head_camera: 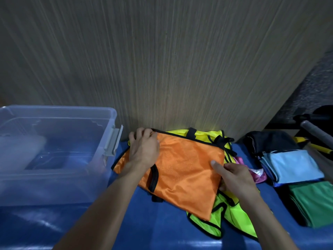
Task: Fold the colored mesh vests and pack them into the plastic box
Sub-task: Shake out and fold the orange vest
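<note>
An orange mesh vest point(182, 170) with black trim lies folded on the blue surface, on top of a neon yellow-green vest point(227, 219). My left hand point(143, 149) rests on the orange vest's far left corner, fingers curled over its edge. At the vest's right edge my right hand point(234, 177) pinches the cloth, thumb on top and fingers underneath. The clear plastic box point(100, 150) stands open at the left. A pink vest point(259, 175) peeks out to the right.
Folded light blue point(292, 165) and green point(313, 201) cloths lie stacked at the right, with a black bundle point(268, 141) behind them. A wood-grain wall point(162, 69) rises directly behind the surface. Yellow-and-grey poles point(317, 147) lean at the far right.
</note>
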The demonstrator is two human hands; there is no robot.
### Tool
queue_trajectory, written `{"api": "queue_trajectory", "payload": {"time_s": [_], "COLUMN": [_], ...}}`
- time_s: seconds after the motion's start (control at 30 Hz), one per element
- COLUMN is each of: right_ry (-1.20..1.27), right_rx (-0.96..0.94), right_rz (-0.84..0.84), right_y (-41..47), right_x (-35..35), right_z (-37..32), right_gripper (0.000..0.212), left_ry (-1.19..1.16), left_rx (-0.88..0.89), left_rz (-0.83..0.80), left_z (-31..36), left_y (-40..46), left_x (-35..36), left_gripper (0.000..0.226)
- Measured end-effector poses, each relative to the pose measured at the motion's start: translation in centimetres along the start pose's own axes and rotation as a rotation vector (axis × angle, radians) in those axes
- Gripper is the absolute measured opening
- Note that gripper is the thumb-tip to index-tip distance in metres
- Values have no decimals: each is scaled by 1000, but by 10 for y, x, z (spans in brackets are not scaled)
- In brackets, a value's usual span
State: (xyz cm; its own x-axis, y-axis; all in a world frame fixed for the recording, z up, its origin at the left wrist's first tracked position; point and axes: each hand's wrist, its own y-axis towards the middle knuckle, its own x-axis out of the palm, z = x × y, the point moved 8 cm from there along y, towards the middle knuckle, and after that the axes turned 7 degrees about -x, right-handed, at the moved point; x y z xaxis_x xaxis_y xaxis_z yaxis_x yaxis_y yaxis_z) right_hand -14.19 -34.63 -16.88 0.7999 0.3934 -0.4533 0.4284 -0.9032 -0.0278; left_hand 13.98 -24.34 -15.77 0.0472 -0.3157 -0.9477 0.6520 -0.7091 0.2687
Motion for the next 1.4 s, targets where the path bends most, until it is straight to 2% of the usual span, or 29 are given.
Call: {"api": "queue_trajectory", "payload": {"time_s": [0.07,0.1,0.2,0.3,0.4,0.47,0.53,0.6,0.67,0.73,0.8,0.9,0.97,1.03,1.17,1.27,1.4], "right_ry": [-15,-14,-12,-5,19,62,74,71,77,86,88,100,97,92,113,302,544], "right_rx": [-15,-18,-23,-8,-3,-2,-7,-29,-63,-86,-80,-40,-24,-20,-46,6,125], "right_rz": [-4,-5,-9,-24,-32,-25,-3,43,107,134,126,58,28,39,125,137,95], "right_y": [0,0,0,0,-1,0,3,3,1,-2,-7,-18,-25,-30,-35,-37,-42], "right_x": [1,2,4,8,10,13,15,16,14,13,13,19,22,23,27,32,40], "right_z": [-3,-3,-5,-4,-5,-5,-4,-6,-10,-15,-17,-17,-16,-14,-16,-19,-23], "right_gripper": [41,39,41,42,39,37,35,34,35,39,41,30,24,21,21,17,16], "left_ry": [-55,-111,-190,-202,-238,-367,-481,-433,-263,-159,-151,-180,-175,-100,-81,-71,-22], "left_rx": [94,130,93,62,136,244,386,530,600,596,551,497,563,642,712,685,559], "left_rz": [3,-46,-203,-233,-91,-18,-65,-175,-266,-265,-248,-288,-291,-265,-77,34,165], "left_z": [12,15,1,-12,0,17,38,56,59,50,38,23,23,23,24,25,33], "left_y": [-2,-3,-5,-6,-7,-18,-45,-80,-102,-107,-105,-105,-114,-125,-144,-150,-153], "left_x": [-3,1,20,30,5,-24,-42,-39,-16,0,-1,-6,-13,-15,-16,-19,-24], "left_gripper": [42,45,57,61,47,33,23,27,42,50,53,57,67,75,54,52,49]}}
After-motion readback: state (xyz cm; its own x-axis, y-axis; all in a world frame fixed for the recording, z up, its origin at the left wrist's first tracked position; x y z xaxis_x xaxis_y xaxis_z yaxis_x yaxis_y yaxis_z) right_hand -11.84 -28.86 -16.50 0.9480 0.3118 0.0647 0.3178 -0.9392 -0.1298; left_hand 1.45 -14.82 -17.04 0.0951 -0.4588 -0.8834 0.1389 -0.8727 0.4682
